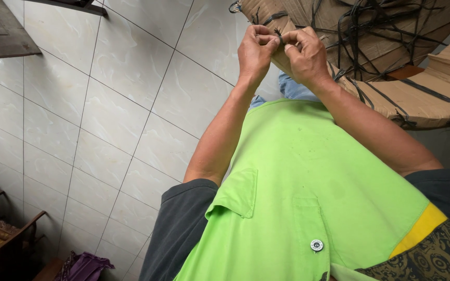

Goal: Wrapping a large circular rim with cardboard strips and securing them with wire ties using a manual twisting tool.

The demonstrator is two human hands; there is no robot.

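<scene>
Both hands work at the near edge of a brown cardboard bundle (423, 99) bound with thin black plastic straps (360, 31). The left hand (256, 49) and right hand (305, 54) are touching, fingers curled, pinching a short black strap end (278, 35) between thumbs and forefingers. The bundle lies ahead of the lime-green shirt (298, 182), above a pale tiled floor (105, 104).

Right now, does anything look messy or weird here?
Yes. The black straps on the cardboard bundles lie tangled and crisscrossed, not neat. Both hands, left hand and right hand, pinch one strap end between them.
</scene>
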